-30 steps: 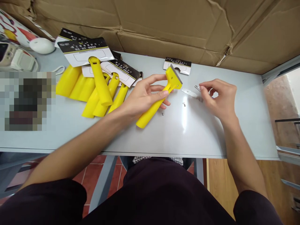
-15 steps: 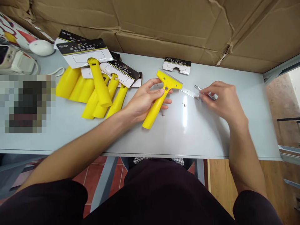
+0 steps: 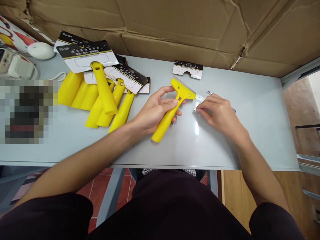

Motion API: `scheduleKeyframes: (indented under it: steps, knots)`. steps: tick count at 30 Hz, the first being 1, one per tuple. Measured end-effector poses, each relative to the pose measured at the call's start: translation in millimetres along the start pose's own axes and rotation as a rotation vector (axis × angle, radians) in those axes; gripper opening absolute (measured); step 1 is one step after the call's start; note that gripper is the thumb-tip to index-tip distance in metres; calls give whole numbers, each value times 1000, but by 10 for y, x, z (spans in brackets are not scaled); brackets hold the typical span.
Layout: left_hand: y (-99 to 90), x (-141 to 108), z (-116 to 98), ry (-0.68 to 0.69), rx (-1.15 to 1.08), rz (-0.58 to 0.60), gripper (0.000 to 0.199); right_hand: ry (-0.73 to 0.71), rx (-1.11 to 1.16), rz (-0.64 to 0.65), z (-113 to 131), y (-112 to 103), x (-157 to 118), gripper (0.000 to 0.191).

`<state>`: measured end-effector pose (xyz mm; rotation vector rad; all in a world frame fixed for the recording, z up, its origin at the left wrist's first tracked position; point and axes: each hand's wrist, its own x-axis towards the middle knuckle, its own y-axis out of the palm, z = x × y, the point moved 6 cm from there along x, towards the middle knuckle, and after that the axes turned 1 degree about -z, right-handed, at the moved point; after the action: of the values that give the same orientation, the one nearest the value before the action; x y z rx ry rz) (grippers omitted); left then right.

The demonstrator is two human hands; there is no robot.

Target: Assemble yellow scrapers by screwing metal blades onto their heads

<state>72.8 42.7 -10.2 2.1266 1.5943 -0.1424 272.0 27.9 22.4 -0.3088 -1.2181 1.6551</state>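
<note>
My left hand (image 3: 160, 108) holds a yellow scraper (image 3: 166, 121) by its handle, thumb on top, with the wide head and its metal edge pointing up and away. My right hand (image 3: 216, 111) is closed in a pinch just right of the scraper head. Its thumb and index finger are at a small metal screw (image 3: 194, 110) on the table. A flat metal strip (image 3: 199, 97) lies beyond those fingers, partly covered by them. The tip of a thin metal tool (image 3: 209, 92) shows behind the hand, and its other end sticks out on the right.
Several yellow scraper handles (image 3: 106, 95) with black and white cards (image 3: 87, 58) are heaped at the left. A loose card (image 3: 187, 70) lies near the cardboard (image 3: 172, 30) at the back. A white mouse (image 3: 41, 50) and a cable are at the far left.
My right hand has moved left and let go of the thin metal tool, reaching the small screw. The scraper in my left hand has turned slightly and shifted a little.
</note>
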Motion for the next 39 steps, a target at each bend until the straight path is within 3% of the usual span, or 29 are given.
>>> scheduleKeyframes:
  steps: [4,7,20,25,35,39]
  knots:
    - [142,-124,32,4,33,87,41,46,189,-251,87,-177,31,12]
    - [223,-201,54,22,71,137,45,93,249,-345,135,-183,42,12]
    - [297,-267,114,21,66,187,38,32,200,-354,217,-62,50,12]
    - [291,-266,108,22,70,188,35,78,217,-344,204,-45,51,10]
    - [296,-267,111,33,115,186,44,9,146,-335,225,-36,49,14]
    - [298,-265,105,52,116,205,47,-20,163,-385,220,-41,44,10]
